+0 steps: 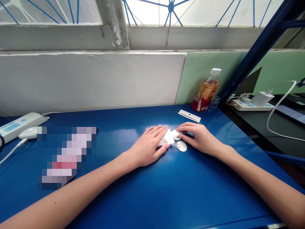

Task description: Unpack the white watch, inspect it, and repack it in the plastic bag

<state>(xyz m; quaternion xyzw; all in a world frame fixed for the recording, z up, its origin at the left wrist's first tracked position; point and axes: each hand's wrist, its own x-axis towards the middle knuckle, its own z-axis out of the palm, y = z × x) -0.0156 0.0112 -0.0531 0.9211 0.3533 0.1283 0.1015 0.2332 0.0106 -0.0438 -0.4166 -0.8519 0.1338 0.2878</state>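
Head view: my left hand (147, 144) lies flat, grip apart, pinning the white packet (168, 138) on the bench (166, 190); right hand (201, 138) at its edge, grip closure I cannot tell. Risk: a careless tug could knock the round disc (181, 146) away

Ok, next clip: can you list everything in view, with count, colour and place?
table: one, blue, fills the foreground
white packet: one, white, mid-table, partly under the left hand
round disc: one, silvery, beside the packet; smaller bits near it are too small to tell
flat strip: one, white, behind the right hand
bottle: one, orange drink, white cap, far right by the wall
left power strip: one, white, far left
mouse-shaped object: one, white, beside it
blurred item: one, left on the table
right power strip: one, white, with a charger, on the dark side surface
left hand: flat on the packet
right hand: fingers at the small bits
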